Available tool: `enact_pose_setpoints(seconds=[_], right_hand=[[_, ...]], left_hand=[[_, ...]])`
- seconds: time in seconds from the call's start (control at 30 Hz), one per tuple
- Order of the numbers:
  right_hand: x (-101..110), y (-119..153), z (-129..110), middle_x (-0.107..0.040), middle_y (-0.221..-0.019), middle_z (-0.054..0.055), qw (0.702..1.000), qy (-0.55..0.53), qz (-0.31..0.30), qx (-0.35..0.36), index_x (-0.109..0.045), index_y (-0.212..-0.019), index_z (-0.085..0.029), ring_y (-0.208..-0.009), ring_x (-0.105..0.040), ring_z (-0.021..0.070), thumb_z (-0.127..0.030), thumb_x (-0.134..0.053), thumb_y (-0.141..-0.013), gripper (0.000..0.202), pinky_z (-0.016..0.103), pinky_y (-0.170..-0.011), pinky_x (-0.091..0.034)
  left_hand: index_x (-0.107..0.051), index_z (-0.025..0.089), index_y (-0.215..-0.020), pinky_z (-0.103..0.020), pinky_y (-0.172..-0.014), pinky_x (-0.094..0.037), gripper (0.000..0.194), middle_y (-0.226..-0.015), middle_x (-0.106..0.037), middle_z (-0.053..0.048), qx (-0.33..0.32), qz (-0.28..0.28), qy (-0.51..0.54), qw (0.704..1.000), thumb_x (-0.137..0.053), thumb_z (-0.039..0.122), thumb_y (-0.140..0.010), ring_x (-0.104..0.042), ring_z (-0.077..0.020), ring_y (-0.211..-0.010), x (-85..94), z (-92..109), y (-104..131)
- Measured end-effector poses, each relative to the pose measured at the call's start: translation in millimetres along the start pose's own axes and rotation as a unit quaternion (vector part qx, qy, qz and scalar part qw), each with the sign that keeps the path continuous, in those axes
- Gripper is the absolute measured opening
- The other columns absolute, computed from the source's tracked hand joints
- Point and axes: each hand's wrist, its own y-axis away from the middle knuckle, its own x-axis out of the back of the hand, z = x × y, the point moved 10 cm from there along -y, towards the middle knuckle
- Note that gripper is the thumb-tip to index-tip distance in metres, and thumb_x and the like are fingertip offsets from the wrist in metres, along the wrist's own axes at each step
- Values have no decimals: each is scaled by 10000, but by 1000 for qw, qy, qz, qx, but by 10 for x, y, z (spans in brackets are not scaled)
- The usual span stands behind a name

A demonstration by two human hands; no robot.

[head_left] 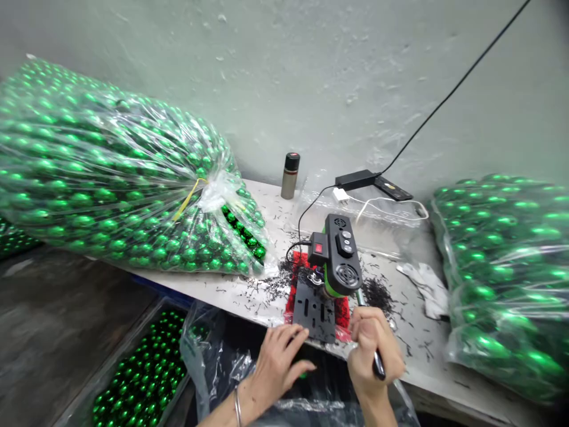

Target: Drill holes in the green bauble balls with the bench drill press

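A small black machine (343, 255) with a red switch stands on the bench, above a slotted dark base plate (313, 311) laid over a red mat (342, 314). My right hand (373, 347) is wrapped round the black handle of the machine's lever (379, 365), at its right front. At the plate's left front corner is my left hand (280, 362), with fingers apart and nothing visible in them. Just below that hand, a bit of green (304, 375) shows over the dark plastic-lined opening. Black shavings (376, 296) lie around the machine.
A large tied bag of shiny green balls (111, 190) fills the left; another bag (507, 279) stands right. Behind are a bottle (290, 176), a power adapter (355, 179) and cables. White gloves (427, 287) lie at right. A bin of green balls (142, 367) sits below left.
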Motion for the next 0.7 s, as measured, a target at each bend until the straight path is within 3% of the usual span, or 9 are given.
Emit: enact_pose_setpoints(seconds=[0.13, 0.23, 0.33, 0.43, 0.5, 0.6, 0.7], right_hand=[[-3, 21, 18, -477, -630, -6, 1000, -3, -7, 3, -426, -646, -194, -591, -494, 122, -43, -443, -880, 279, 281, -543, -365], [-10, 44, 34, -489, -638, -1, 1000, -2, -11, 8, -435, -647, -198, -605, -502, 131, -49, -443, -879, 276, 287, -552, -376], [-13, 59, 44, -509, -657, 5, 1000, -2, -9, 10, -446, -654, -196, -610, -503, 130, -41, -440, -875, 269, 285, -561, -382], [-14, 51, 32, -508, -662, 5, 1000, -3, -7, 10, -454, -654, -195, -607, -506, 129, -44, -436, -878, 271, 282, -554, -381], [-22, 37, 4, -506, -664, 5, 1000, 0, -11, 14, -460, -656, -194, -602, -503, 127, -44, -430, -882, 273, 279, -547, -379], [-36, 20, -23, -506, -670, 7, 1000, 9, -18, 16, -464, -657, -191, -603, -500, 122, -32, -421, -883, 279, 273, -546, -385], [-41, 24, -24, -513, -684, 10, 1000, 14, -18, 17, -456, -649, -190, -615, -508, 119, -21, -423, -880, 288, 269, -549, -391]], left_hand=[[-564, 181, -1253, -426, -898, -494, 301, -1175, -654, -135, 92, 84, -86, 989, -450, 167, -975, -602, -260, -1083, 308, -605, -477], [-611, 154, -1144, -460, -851, -479, 252, -1123, -655, -166, 151, 69, -166, 972, -449, 133, -952, -595, -308, -1042, 439, -1154, -914], [-634, 150, -876, -464, -838, -467, 114, -862, -656, -136, 159, 50, -171, 971, -526, 136, -910, -612, -306, -915, 464, -1519, -1194], [-572, 170, -687, -428, -835, -466, 191, -673, -583, -67, 155, 24, -159, 975, -584, 124, -872, -618, -272, -821, 392, -1690, -1297], [-578, 167, -681, -389, -812, -474, 177, -647, -571, -42, 155, 12, -148, 977, -619, 113, -844, -618, -247, -783, 363, -1730, -1305], [-651, 153, -879, -345, -789, -496, 76, -784, -654, -49, 151, 2, -122, 981, -677, 144, -808, -632, -227, -802, 400, -1705, -1270], [-623, 183, -1169, -336, -810, -526, 326, -1107, -679, -89, 154, 17, -24, 988, -657, 240, -849, -652, -201, -863, 524, -1603, -1162]])
